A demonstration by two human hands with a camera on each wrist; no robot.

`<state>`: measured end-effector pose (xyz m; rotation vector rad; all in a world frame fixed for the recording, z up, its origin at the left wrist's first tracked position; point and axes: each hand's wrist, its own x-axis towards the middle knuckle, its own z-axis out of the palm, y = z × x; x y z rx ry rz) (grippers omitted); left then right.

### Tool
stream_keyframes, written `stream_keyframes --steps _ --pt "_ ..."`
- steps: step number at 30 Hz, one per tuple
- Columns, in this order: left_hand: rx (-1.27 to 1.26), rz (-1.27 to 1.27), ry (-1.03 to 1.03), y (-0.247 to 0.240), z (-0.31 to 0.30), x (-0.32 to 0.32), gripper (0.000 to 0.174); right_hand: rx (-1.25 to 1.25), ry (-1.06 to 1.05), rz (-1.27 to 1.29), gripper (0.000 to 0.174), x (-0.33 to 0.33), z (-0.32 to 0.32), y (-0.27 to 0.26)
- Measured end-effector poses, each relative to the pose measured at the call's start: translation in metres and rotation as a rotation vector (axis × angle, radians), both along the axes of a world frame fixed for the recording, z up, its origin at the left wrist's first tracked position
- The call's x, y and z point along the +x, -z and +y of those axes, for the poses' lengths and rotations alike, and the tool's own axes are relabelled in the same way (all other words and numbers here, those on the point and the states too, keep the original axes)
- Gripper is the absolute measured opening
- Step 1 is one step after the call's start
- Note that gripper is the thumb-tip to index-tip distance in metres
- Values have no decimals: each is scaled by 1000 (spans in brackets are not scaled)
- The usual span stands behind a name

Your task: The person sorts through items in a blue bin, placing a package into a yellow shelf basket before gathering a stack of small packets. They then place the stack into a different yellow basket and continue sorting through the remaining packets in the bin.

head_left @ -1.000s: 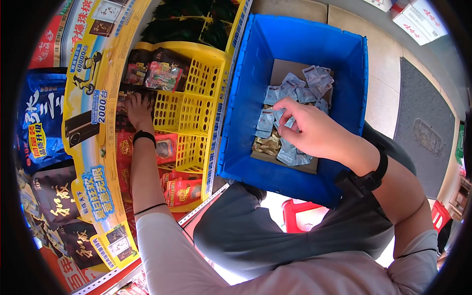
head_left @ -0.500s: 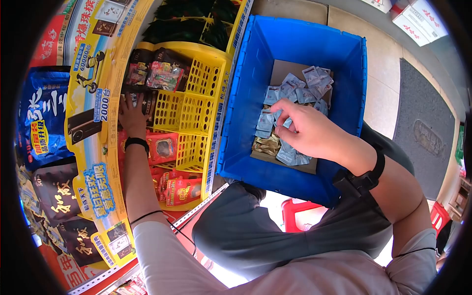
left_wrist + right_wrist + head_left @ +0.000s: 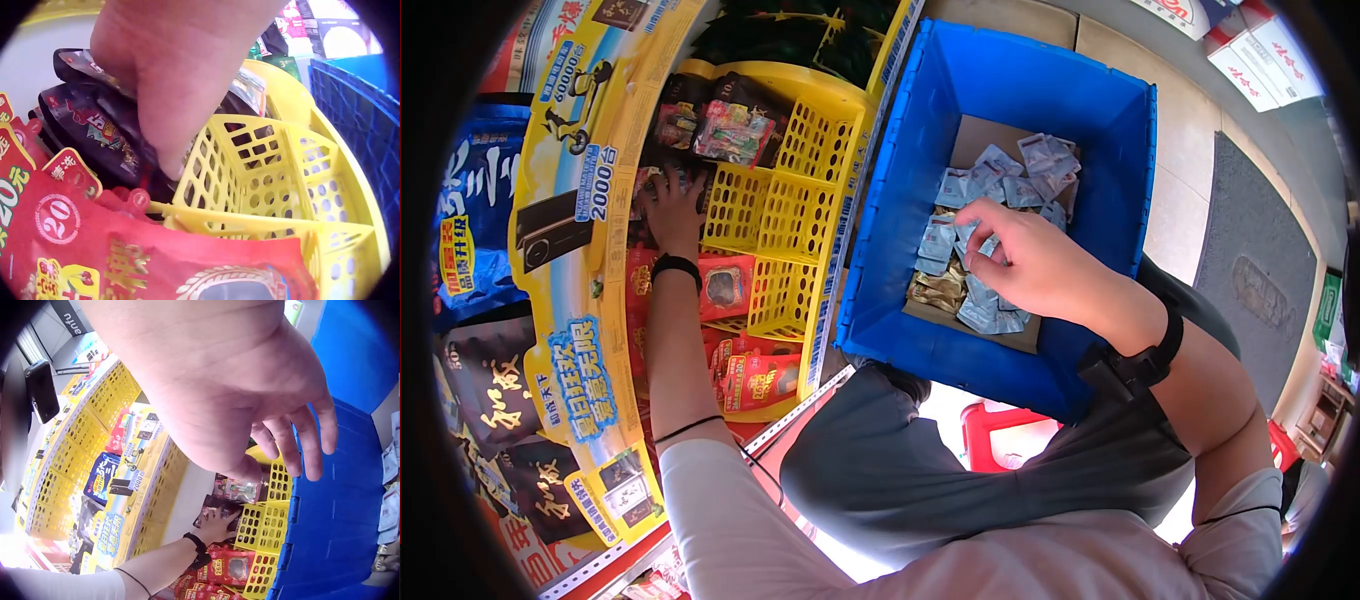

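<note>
The left hand reaches into a compartment of the yellow basket, its spread fingers resting on dark packets. In the left wrist view the hand lies over black packets, with its fingertips partly hidden. Red packets sit beside it. Above the blue bin hangs the right hand, fingers loosely bent, holding nothing. Silver-blue sachets and gold ones lie in the bin beneath it. The right wrist view shows that hand with nothing between its relaxed fingers.
Dark green packets fill the compartments at the top. Along the left runs a yellow printed display board, with blue and black bags beyond it. A red stool stands below the bin, and a grey mat lies at the right.
The left hand has shifted slightly over the dark packets, its fingers still spread. The right hand stays in place over the bin. The head view has shifted slightly.
</note>
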<state>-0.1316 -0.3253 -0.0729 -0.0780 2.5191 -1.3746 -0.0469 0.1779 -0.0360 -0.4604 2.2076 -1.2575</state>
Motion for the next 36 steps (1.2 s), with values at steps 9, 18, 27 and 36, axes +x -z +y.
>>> stream_keyframes --steps 9,18,27,36 --pt "209 85 -44 -26 38 16 80 -9 -10 127 36 -1 1 3" --pt "991 129 -11 -29 140 89 60 -51 13 194 35 2 17 8" --pt "2002 -7 -403 -39 322 209 32 -27 4 113 39 10 34 -3" --pt "1410 -27 -149 -43 330 229 29 36 -41 131 38 17 33 4"
